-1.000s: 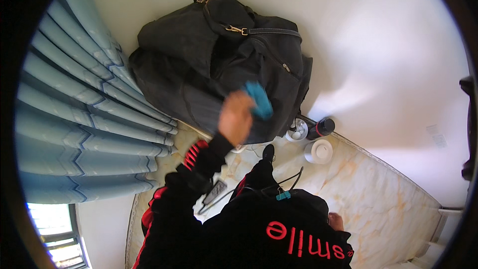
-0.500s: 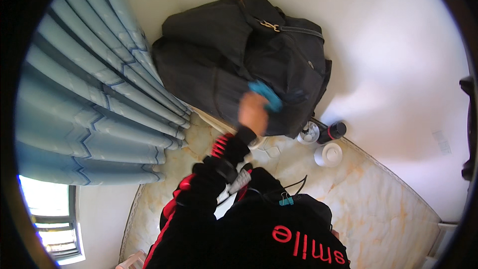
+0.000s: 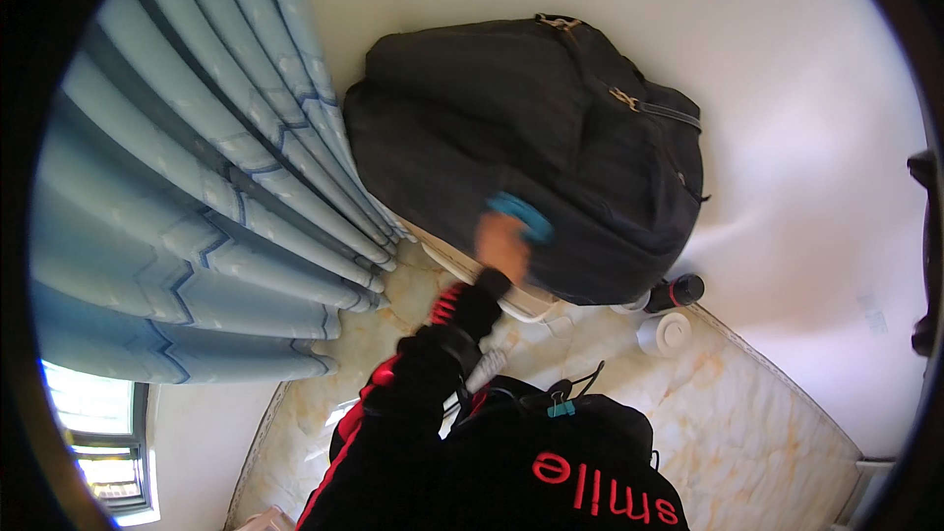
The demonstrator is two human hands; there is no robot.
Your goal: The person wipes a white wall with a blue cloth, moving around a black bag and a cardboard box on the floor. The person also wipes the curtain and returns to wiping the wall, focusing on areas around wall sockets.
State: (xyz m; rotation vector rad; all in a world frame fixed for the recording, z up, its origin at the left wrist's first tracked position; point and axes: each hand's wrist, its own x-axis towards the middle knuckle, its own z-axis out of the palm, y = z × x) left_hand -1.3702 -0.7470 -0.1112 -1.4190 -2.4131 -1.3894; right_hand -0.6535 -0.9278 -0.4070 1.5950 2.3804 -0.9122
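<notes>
My left hand (image 3: 503, 248) is closed around a blue oval thing (image 3: 521, 216), smeared by motion, which may be a brush. It is held against or just over the lower front of a large black bag (image 3: 442, 128); contact cannot be made out. The bag has a dark strap (image 3: 669, 114) with gold-coloured metal clasps (image 3: 622, 98), and its fabric sags in folds. Beneath it shows the pale rim of a light-coloured support (image 3: 531, 313). My right hand is out of view.
Blue patterned curtains (image 3: 197, 226) hang at the left, touching the bag's side. Behind the bag is a white wall (image 3: 787, 187). At the right, a black bottle (image 3: 677, 293) and a white round container (image 3: 669, 332) stand on the marbled floor (image 3: 728, 403).
The view has shifted, so the bag appears lower and farther right. Its front looks flatter, with fewer deep folds. My left hand still grips the blue thing, now farther left on the bag.
</notes>
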